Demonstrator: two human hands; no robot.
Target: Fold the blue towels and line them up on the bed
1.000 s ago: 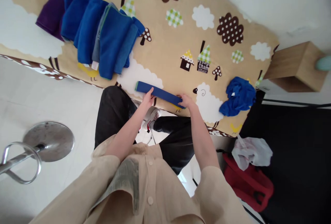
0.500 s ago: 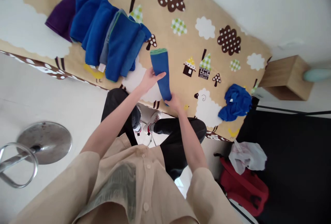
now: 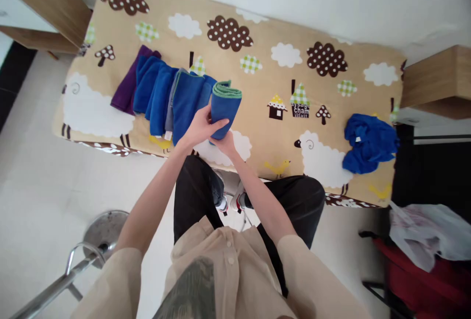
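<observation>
A blue towel (image 3: 224, 110) with green edging, folded into a narrow roll, is held between both hands above the bed's front part. My left hand (image 3: 202, 125) wraps its left side, thumb across the front. Below it, my right hand (image 3: 225, 143) grips the lower end, its fingers partly hidden by the towel. Just left of the hands lies a row of folded towels: a purple towel (image 3: 127, 86) at the far left, then several blue towels (image 3: 186, 105), overlapping one another. A crumpled blue cloth (image 3: 370, 142) rests at the right end of the patterned sheet (image 3: 257, 108).
Wooden cabinets stand at both ends, a left cabinet (image 3: 47, 5) and a right cabinet (image 3: 437, 76). A metal stool base (image 3: 105, 230) is on the floor at left. A plastic bag (image 3: 423, 233) sits on a red bag (image 3: 427, 279) at lower right.
Both hands have moved the rolled towel left, close to the row, and tilted its green-edged end up toward me. My view has shifted, showing the left cabinet and more of the bed.
</observation>
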